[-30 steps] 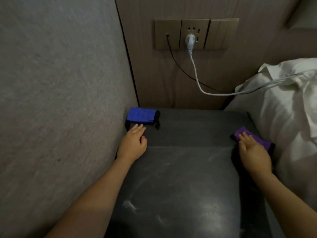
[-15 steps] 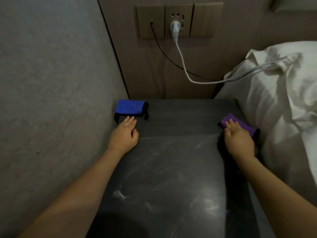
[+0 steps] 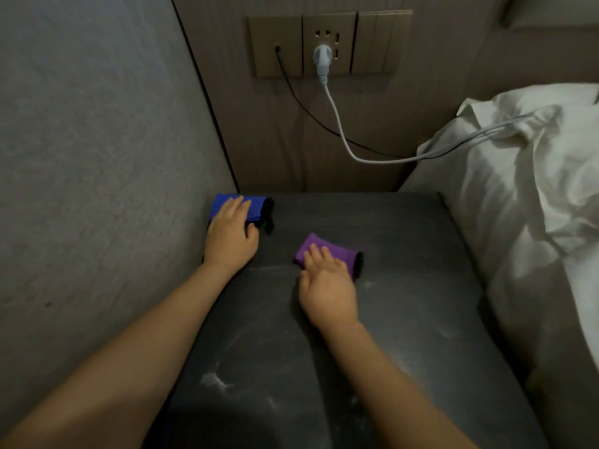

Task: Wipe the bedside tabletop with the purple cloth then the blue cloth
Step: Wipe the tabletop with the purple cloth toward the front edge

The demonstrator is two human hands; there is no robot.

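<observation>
The dark bedside tabletop (image 3: pixel 405 254) carries pale dusty smears across its near half. A folded purple cloth (image 3: pixel 337 249) lies near the middle of the top, and my right hand (image 3: pixel 327 286) presses flat on it with straight fingers. A folded blue cloth (image 3: pixel 256 205) sits in the far left corner against the wall. My left hand (image 3: pixel 231 236) rests on it, fingers laid flat over its near part.
A grey wall (image 3: pixel 97 157) bounds the table's left side. Behind is a wooden panel with a socket plate (image 3: pixel 329 43), a white plug and cable (image 3: pixel 337 115) and a black cable. White bedding (image 3: pixel 518 189) borders the right edge.
My right hand has slid the purple cloth from the right edge toward the middle of the tabletop. My left hand has moved forward onto the blue cloth.
</observation>
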